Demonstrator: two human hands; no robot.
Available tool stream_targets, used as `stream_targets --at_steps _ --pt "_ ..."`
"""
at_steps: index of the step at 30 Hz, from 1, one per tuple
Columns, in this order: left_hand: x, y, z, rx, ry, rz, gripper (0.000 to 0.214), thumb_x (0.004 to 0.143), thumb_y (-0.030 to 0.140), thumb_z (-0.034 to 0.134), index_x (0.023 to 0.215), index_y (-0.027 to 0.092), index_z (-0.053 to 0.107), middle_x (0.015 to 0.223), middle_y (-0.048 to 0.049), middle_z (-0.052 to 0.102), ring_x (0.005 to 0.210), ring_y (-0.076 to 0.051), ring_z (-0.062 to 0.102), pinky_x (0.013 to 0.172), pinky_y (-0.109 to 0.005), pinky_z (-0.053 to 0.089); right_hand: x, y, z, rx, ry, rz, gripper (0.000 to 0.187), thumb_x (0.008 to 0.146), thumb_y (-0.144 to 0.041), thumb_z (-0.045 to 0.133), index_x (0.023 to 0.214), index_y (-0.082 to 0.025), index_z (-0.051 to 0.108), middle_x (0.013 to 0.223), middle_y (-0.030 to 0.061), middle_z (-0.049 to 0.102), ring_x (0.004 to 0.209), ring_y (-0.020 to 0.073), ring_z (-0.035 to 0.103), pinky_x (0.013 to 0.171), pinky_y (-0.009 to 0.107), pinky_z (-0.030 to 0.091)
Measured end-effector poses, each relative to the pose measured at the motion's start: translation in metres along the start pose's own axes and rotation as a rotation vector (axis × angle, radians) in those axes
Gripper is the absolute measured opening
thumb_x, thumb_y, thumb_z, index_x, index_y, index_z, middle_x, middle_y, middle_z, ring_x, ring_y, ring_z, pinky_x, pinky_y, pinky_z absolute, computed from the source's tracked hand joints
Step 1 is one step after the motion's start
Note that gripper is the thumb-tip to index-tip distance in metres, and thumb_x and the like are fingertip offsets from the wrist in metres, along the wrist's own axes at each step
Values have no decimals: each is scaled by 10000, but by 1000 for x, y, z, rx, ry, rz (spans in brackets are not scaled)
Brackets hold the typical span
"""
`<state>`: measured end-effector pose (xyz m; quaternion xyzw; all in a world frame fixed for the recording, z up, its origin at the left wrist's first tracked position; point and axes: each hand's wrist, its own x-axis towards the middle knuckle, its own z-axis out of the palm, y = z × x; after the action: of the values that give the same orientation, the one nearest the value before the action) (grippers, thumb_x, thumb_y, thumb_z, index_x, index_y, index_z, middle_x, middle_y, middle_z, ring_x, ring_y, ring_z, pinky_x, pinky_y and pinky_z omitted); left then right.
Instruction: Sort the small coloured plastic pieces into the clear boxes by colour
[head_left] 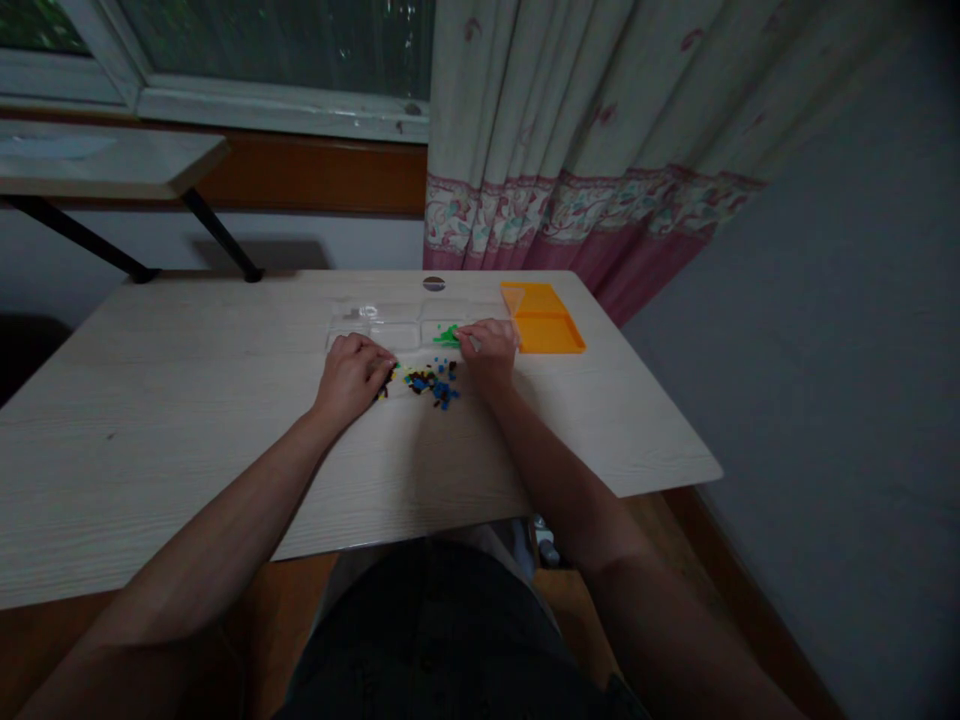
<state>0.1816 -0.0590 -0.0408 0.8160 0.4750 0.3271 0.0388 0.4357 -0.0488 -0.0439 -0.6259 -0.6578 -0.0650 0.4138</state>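
Observation:
My left hand (pixel 351 378) rests on the table with its fingertips drawn together at the left edge of a pile of tiny plastic pieces (pixel 422 382) in blue, black, brown and yellow. A speck of green shows by those fingertips; whether they grip it is unclear. My right hand (pixel 491 352) is over the right part of a clear compartment tray (pixel 395 334), thumb and fingertips pinched. Just beside that pinch, small green pieces (pixel 448 336) lie heaped in one compartment. Anything between the right fingertips is too small to make out.
An open orange plastic case (pixel 550 332) lies right of the tray. Behind it, a round dark grommet (pixel 433 284) is set in the table (pixel 225 440). A raised shelf (pixel 112 165) on black legs stands at the left. A curtain (pixel 525 130) hangs behind the table.

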Motion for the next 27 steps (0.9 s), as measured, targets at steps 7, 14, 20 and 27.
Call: stream_targets --at_steps 7,14,20,27 --pt "-4 9 -1 124 -96 52 330 887 423 650 1139 226 732 1109 -110 574 1081 -304 501 945 -471 438 0 4 6 -38 6 70 132 915 -308 667 879 -244 778 983 46 704 1041 229 535 954 411 355" --pt "-4 9 -3 154 -122 49 298 901 385 628 1121 214 734 1099 -112 586 1067 -302 504 930 -474 440 -1 7 13 -65 -41 68 175 952 -316 614 955 -253 778 1041 45 703 1083 228 532 969 410 347" --pt "-4 8 -1 120 -115 56 245 901 342 613 1079 231 740 1072 -111 587 1058 -304 506 922 -482 432 -3 4 11 -49 -23 40 196 964 -324 595 985 -251 776 1036 52 702 1070 226 532 956 397 357" --pt "-4 8 -1 106 -114 64 205 884 308 616 1032 235 739 1043 -106 589 1027 -299 510 907 -475 435 -4 -2 8 -36 -71 42 196 968 -328 593 986 -239 767 1048 62 691 1086 227 523 939 390 349"
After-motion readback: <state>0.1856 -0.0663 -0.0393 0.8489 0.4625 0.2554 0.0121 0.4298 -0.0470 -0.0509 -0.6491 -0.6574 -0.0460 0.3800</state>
